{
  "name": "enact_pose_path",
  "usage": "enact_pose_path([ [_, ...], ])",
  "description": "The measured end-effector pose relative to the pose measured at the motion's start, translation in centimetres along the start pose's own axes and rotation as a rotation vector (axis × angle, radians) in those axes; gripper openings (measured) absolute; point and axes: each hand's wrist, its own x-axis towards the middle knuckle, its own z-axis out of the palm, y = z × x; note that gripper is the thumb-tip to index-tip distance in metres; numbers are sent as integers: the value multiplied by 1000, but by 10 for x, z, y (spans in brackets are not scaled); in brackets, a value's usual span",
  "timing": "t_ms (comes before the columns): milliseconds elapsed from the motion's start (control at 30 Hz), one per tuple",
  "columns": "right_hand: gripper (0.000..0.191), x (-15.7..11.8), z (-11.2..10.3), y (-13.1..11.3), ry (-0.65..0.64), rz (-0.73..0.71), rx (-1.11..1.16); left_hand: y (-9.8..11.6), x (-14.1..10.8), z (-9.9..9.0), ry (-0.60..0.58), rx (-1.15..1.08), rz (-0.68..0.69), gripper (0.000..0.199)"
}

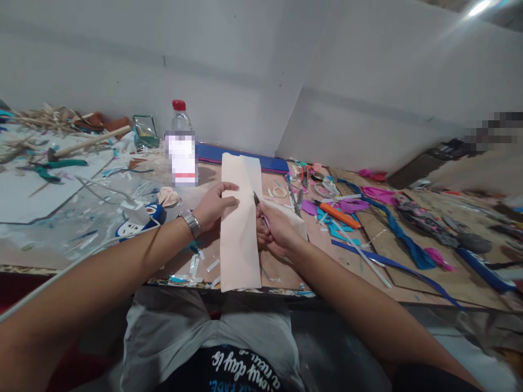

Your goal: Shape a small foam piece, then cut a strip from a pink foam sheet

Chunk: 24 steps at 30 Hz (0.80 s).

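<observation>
A long cream strip of paper or cloth point(239, 234) lies lengthwise over the table's front part, its lower end at the edge. My left hand point(214, 206), with a metal watch on the wrist, rests on the strip's left edge, thumb and forefinger apart. At the strip's right edge, my right hand point(274, 226) is closed around scissors point(256, 199), whose dark blades point up and left over the strip. Another cream piece point(292, 214) lies partly under my right hand. The scissor handles are mostly hidden by my fingers.
Behind the strip lies a flat blue case point(269, 162); a red-capped bottle point(180, 117) stands to its left. At left are a power strip point(137, 224) with cables and green pliers point(67, 163). On the right are an orange cutter point(339, 215), blue ribbon point(392, 223) and coloured scraps.
</observation>
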Motion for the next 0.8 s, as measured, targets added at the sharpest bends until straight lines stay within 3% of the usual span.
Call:
enact_pose_path([
  [200,36,0,0,-1,-9,14,-1,4,-3,1,-20,-9,-22,45],
  [500,40,0,2,-6,18,-12,-49,9,-3,2,-90,-220,-86,33],
  [633,44,-5,6,-13,26,-21,-28,15,-5,1,-131,-266,-75,45],
  [800,45,-4,6,-16,84,5,41,17,-11,1,-231,-426,-165,64],
])
